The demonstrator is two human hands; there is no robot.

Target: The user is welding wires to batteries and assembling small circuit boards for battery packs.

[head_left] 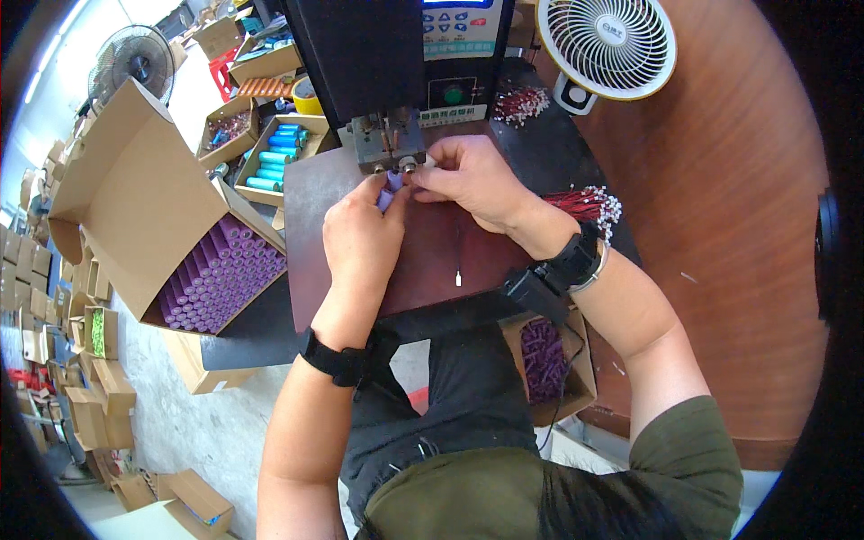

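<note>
Between our left hand [364, 229] and right hand [477, 183], close together, sits a purple cylinder [385, 200]. Our left pinches it; whether the right grips anything we cannot tell. We judge it light, stiff and slippery-skinned, best held along its sides, off its ends.

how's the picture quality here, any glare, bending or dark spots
Head view: the brown panel bows toward a black rim; the strip light at upper left looks blown out; the black machine shows little surface detail; purple cells at the left hand are partly hidden.
</note>
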